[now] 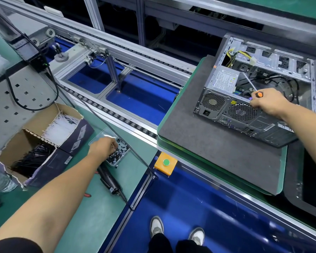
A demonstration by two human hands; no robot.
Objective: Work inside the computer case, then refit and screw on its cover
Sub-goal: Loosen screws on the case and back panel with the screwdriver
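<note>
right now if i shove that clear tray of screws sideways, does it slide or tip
Probably slides: the clear tray looks shallow and sits flat on the smooth green bench. It seems thin plastic, so it may flex. The small dark screws lie loose and would likely shift or spill.

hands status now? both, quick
Left hand: fingers pinched in the screw tray; what it grips cannot be told.
Right hand: closed on the screwdriver.
</note>
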